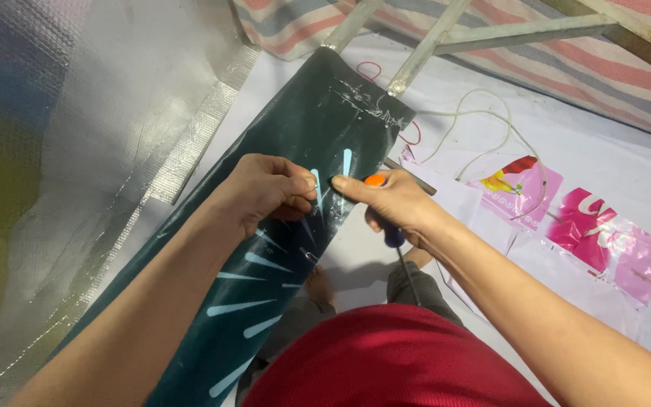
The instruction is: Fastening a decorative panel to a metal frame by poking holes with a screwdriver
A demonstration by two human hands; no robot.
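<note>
Your left hand (269, 188) pinches the dark green banner strip (295, 196), likely to keep it taut. Your right hand (389, 200) presses a fingertip on the strip beside it while clenched around a screwdriver (395, 234), its shaft pointing back toward you. Beyond the strip's far end, metal frame bars (423, 49) and a white cord (484, 128) crowd the floor.

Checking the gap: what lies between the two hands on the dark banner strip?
In the head view, only a narrow stretch of the dark banner strip with pale blue marks separates the left hand from the right hand.
</note>
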